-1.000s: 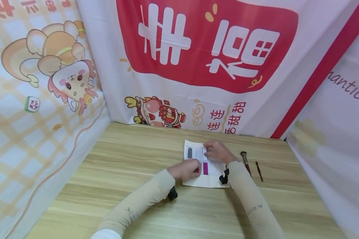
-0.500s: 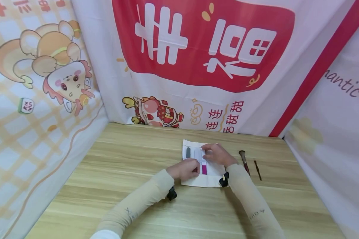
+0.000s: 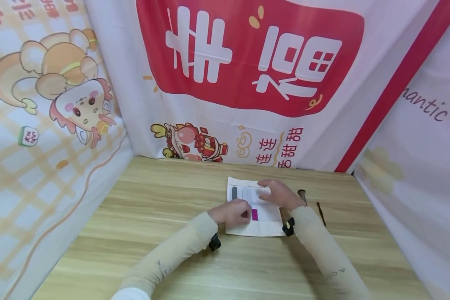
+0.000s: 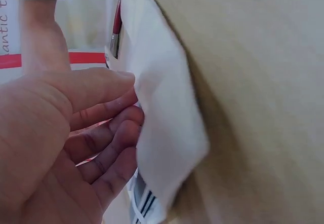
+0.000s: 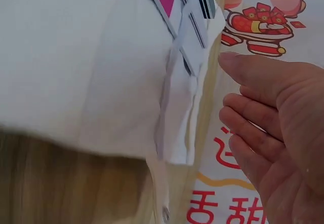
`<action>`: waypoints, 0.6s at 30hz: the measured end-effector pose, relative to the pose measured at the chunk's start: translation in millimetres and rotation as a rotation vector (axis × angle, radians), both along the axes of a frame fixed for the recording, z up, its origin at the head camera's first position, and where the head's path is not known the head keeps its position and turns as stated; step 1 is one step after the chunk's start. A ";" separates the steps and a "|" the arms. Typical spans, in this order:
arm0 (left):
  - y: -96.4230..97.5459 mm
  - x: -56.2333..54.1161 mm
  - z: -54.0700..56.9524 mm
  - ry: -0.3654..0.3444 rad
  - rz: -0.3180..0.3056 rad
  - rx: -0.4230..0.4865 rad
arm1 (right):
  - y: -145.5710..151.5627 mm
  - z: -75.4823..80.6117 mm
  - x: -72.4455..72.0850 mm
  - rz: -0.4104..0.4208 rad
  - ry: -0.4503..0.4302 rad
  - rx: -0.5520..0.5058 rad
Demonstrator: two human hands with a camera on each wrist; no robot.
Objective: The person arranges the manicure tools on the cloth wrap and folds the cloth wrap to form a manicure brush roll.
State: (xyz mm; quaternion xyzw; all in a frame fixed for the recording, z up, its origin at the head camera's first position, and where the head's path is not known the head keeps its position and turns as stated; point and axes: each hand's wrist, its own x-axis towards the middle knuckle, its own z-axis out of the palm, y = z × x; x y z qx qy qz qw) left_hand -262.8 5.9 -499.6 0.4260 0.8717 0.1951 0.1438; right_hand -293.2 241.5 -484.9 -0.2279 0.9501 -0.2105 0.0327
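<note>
A white fabric piece with a folded band along its edge lies on the table. My left hand is at its near left part, thumb and fingertips pinching the edge of the white fabric in the left wrist view. Flat card-like pieces, one with a magenta patch and one dark grey, lie on it. In the right wrist view, the cards sit by the folded band. My right hand hovers at the far right part with fingers loosely bent, apart from the fabric and holding nothing.
Right of the fabric lie a makeup brush, partly hidden by the right wrist, and a thin dark stick-like tool. Printed cloth walls enclose the wooden table at the back and sides.
My right hand has moved slightly right, away from the cards, and its sleeve now covers more of the brush. The left hand keeps its place on the fabric. The head view has shifted slightly.
</note>
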 end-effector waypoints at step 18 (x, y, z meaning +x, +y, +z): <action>38.5 -39.3 -2.6 0.104 0.097 0.072 | 151.6 5.1 52.9 -0.293 -0.020 -0.020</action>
